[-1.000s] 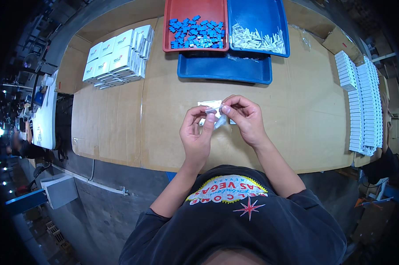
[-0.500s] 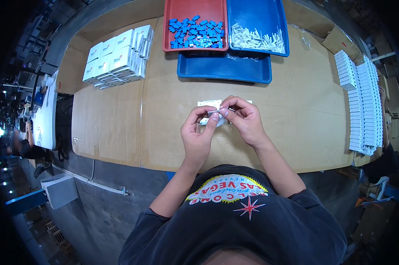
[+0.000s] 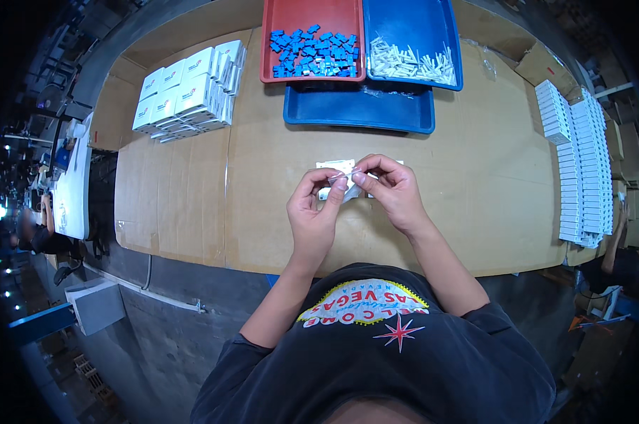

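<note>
Between the fingertips of both hands is a small, thin pale piece [image 3: 347,174]; its kind is too small to tell. My left hand [image 3: 314,215] pinches one end with thumb and forefinger. My right hand [image 3: 397,199] pinches the other end, close to the left fingertips. Under the fingers lies a white flat box or packet [image 3: 335,165] on the cardboard-covered table, partly hidden by both hands. A second white edge shows behind the right hand.
Ahead stand a red tray [image 3: 265,56] of blue clips, a blue tray [image 3: 459,42] of thin white pieces, and a lower blue tray [image 3: 358,116]. White boxes [image 3: 188,92] are stacked at left, more white boxes [image 3: 577,166] at right. People sit at both sides.
My left fingertips have shifted slightly, and the pale piece between the hands has turned a little. At the far right, another person's arm has moved.
</note>
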`<act>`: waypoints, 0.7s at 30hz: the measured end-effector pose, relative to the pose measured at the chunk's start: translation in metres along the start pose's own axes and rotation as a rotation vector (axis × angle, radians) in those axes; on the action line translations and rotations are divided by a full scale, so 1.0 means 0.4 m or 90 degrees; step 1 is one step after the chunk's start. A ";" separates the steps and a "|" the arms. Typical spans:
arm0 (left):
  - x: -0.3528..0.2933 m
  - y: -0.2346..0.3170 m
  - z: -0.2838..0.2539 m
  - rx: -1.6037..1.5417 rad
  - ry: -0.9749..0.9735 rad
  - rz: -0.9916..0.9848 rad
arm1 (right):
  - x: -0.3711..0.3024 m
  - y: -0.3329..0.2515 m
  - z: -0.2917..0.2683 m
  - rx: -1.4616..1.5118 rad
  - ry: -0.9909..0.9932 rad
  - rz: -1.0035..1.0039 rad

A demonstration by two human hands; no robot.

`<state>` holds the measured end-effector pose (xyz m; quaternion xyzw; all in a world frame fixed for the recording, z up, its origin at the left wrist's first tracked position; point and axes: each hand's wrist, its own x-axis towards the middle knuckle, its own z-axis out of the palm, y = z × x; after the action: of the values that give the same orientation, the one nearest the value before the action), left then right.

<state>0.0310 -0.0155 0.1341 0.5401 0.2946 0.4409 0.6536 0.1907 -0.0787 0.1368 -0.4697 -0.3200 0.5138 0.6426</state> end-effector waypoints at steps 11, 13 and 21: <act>-0.001 -0.010 -0.004 -0.005 -0.023 -0.029 | 0.003 0.007 -0.006 0.008 -0.032 -0.039; -0.001 -0.008 -0.003 -0.004 -0.024 -0.033 | 0.003 0.007 -0.008 0.009 -0.036 -0.046; -0.004 0.000 0.003 0.012 -0.026 -0.052 | 0.002 0.006 -0.011 0.018 -0.060 -0.057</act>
<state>0.0313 -0.0175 0.1341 0.5426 0.3069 0.4001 0.6718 0.1939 -0.0792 0.1327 -0.4214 -0.3633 0.5106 0.6555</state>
